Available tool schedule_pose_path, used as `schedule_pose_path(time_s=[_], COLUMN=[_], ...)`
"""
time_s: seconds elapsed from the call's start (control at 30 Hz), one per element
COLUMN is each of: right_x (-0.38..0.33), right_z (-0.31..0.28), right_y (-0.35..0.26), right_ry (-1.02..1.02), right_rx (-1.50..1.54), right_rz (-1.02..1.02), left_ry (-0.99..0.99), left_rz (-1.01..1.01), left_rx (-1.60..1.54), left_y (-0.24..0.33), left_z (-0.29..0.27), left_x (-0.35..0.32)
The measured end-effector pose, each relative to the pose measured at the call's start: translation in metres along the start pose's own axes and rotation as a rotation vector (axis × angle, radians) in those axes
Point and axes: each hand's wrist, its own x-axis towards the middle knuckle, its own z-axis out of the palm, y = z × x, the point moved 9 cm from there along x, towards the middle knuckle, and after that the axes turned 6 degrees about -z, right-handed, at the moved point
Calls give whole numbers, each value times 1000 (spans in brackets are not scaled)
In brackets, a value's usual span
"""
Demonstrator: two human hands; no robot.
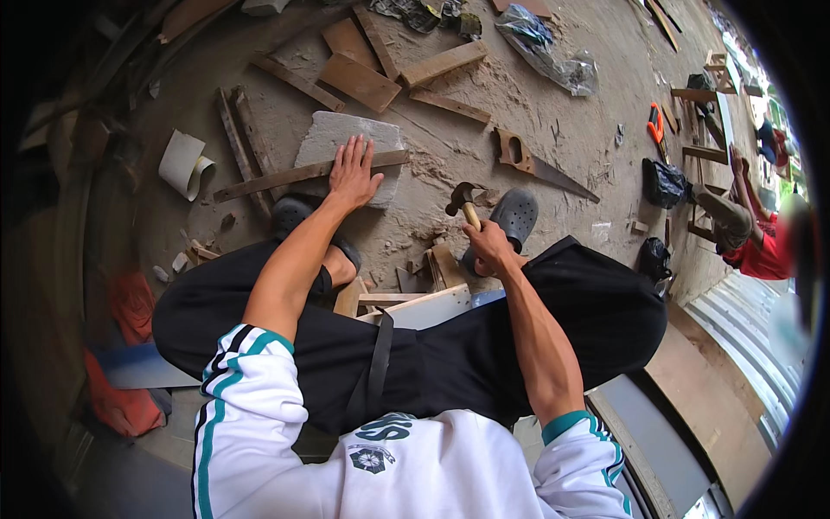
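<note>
My left hand (354, 171) lies flat, fingers spread, on a long thin wooden strip (285, 177) that rests across a grey concrete block (337, 138) on the sandy floor. In my right hand (489, 246) is the wooden handle of a claw hammer (462, 201), head up, held just above the ground between my feet. I am crouched with knees wide in black trousers and grey clogs (516, 214). Wooden offcuts (432, 277) lie under me.
A hand saw (540, 169) lies to the right of the block. Planks and boards (363, 80) are scattered behind it, with a plastic bag (553, 52), a curled white sheet (183, 163), and orange pliers (655, 125). Another person (748, 229) sits at the far right.
</note>
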Motion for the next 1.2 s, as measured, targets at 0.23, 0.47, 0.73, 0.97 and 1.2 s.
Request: schedule_pose_path(time_s=[0.23, 0.47, 0.73, 0.97, 1.2], right_x=[-18, -30, -10, -10, -2], right_z=[-31, -35, -19, -23, -6], right_y=[-14, -70, -81, -80, -94], right_ry=[146, 265, 335, 301, 287], right_rx=[48, 49, 83, 137, 486], right_rz=[-58, -260, -366, -398, -496], left_ry=[221, 533, 443, 354, 395], left_rz=[108, -190, -286, -295, -381], left_rx=[-195, -465, -311, -268, -472], left_y=[20, -10, 4, 10, -1], left_z=[-17, -24, -13, -6, -9], left_x=[14, 46, 57, 58, 61])
